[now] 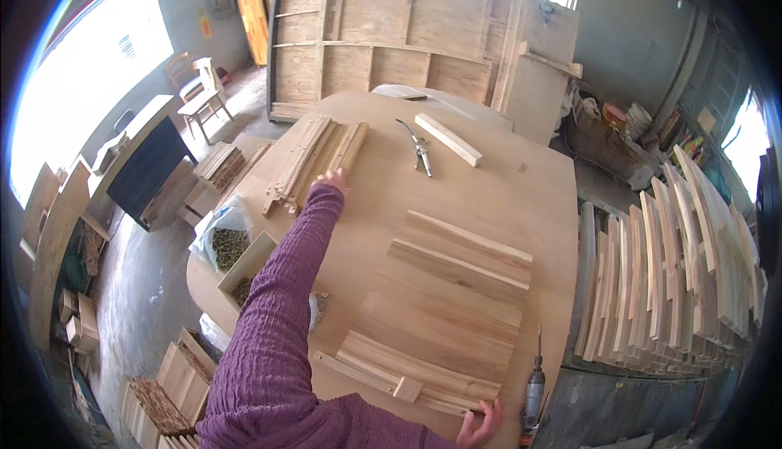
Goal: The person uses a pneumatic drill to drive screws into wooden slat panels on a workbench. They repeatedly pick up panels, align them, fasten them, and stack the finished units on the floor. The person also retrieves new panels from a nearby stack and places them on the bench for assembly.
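Observation:
My left arm stretches far over the table, and my left hand (332, 179) is closed at the near end of a narrow wooden strip in a stack of strips (314, 152). My right hand (482, 426) rests at the near right corner of a slatted wooden panel (440, 306), its fingers apart and touching the end of the curved near rail (423, 367). A small wooden block (408, 389) lies against that rail. To the right of the panel is a power screwdriver (534, 392) with a long thin bit.
An air blow gun (422, 156) and a pale wooden bar (448, 140) lie on the far table (521, 188). Left of my arm are a plastic bag (228, 237) and an open box (247, 268) of small brownish pieces. Curved boards (668, 262) stand stacked at right.

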A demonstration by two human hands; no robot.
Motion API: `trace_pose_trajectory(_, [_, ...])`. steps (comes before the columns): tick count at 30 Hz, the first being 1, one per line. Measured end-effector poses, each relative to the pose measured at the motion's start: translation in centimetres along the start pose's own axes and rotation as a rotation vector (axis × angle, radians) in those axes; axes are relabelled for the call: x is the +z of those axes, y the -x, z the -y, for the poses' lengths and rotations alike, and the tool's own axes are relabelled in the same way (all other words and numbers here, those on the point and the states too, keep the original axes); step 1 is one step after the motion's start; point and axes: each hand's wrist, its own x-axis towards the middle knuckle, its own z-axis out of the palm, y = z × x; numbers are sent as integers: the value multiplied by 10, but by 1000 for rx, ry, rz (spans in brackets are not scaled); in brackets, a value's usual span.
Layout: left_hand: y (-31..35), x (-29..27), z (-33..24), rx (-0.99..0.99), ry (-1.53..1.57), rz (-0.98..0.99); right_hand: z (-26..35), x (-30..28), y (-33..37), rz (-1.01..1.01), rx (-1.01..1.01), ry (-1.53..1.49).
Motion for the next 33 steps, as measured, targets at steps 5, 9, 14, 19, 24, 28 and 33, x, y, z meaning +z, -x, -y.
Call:
trace_pose_trajectory(5, [-25, 15, 7, 52, -96, 63, 3, -1, -1, -8, 34, 40])
trace_pose_trajectory(9, [-22, 11, 5, 19, -64, 68, 7, -2, -5, -28, 0, 66])
trace_pose_trajectory(14, [33, -9, -23, 108, 140, 47, -22, 10, 13, 2, 74, 0])
trace_pose_trajectory(19, [149, -3, -85, 408, 581, 133, -28, 10, 6, -25, 31, 44])
trace_pose_trajectory(24, [250, 10, -129, 549, 502, 244, -23, 5, 10, -28, 7, 24])
trace_pose_trajectory(28, [303, 22, -146, 596, 397, 246, -21, 2, 11, -53, -23, 50])
trace_pose_trajectory(33, [352, 24, -144, 573, 455, 310, -23, 2, 14, -66, -18, 37])
